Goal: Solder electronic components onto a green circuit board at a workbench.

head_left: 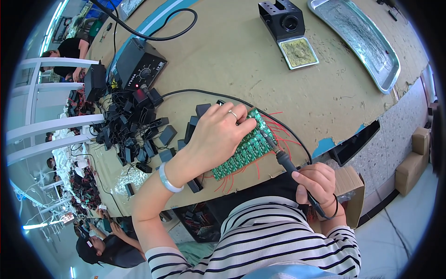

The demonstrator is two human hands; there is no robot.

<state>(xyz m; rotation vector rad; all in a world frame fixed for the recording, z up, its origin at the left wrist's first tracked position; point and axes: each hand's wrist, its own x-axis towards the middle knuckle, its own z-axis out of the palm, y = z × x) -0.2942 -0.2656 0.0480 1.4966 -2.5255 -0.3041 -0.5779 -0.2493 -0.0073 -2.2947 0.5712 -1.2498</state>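
A green panel of small circuit boards (237, 157) lies on the brown work surface, with thin red wires sticking out along its edges. My left hand (220, 132) rests over the upper left part of the panel. Its fingers are bent and drawn together at the boards, and whatever they pinch is hidden. In my right hand (318, 185) is a soldering iron (287, 162), gripped by its dark handle. The iron's tip points up and left, at the panel's right side close to my left fingertips; whether it touches cannot be told.
Left of the panel lies a heap of black housings with cables (132, 125), below a black soldering station (139, 65). At the back are a black iron holder (283, 21), a yellowish cleaning tray (298, 52) and a metal tray (388, 69). Other people work at far left.
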